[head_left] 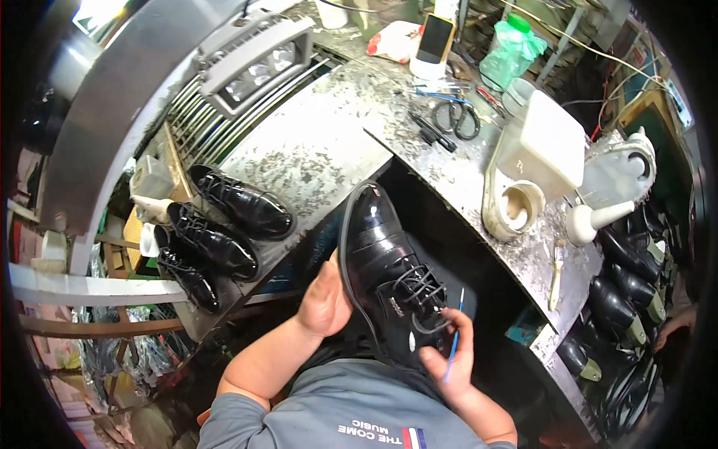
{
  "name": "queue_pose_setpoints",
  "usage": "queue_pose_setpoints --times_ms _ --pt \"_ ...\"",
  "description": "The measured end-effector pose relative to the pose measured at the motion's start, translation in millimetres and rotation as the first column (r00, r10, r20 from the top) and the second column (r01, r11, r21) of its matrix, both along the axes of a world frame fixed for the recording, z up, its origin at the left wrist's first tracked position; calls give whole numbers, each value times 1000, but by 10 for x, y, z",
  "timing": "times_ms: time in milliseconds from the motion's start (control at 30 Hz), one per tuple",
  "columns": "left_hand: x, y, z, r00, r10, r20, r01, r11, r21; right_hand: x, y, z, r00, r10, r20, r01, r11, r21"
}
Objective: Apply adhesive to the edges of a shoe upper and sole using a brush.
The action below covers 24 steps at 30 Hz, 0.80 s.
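A glossy black lace-up dress shoe [374, 247] is held in front of my body, its toe pointing away from me. My left hand [327, 301] grips it from the left, the palm against the sole's edge and the fingers hidden behind it. My right hand [455, 355] is at the collar by the heel end. A thin blue stick [453, 346] with a fine dark tip lies between its thumb and fingers. The laces [420, 288] are threaded through the eyelets. A small pale mark [411, 341] shows on the shoe's side near the heel.
Several glossy black shoes [243, 202] stand on the left bench below a lamp [258, 67]. On the right bench are scissors [458, 120], a white canister [542, 142], a glue pot [517, 206], a squeeze bottle [594, 221] and a brush [557, 273]. Another person's hand [677, 325] shows beside more shoes.
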<state>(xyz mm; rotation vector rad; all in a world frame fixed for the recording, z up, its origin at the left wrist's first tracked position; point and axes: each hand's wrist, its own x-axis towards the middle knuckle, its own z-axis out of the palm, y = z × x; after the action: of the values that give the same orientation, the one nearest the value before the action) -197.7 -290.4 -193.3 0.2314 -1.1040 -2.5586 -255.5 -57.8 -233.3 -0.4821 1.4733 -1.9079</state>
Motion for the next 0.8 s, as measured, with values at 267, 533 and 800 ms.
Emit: queue_pose_setpoints --times_ms 267,533,800 --pt "-152 -65 -370 884 -356 304 217 887 407 -132 130 -133 993 -120 24 121 988 -98" --pt "-83 91 -347 561 -697 446 538 717 443 -533 -37 -63 964 -194 -182 204 978 37" --pt "-195 61 -396 376 -770 515 715 595 368 -258 52 -190 966 -218 -139 220 975 5"
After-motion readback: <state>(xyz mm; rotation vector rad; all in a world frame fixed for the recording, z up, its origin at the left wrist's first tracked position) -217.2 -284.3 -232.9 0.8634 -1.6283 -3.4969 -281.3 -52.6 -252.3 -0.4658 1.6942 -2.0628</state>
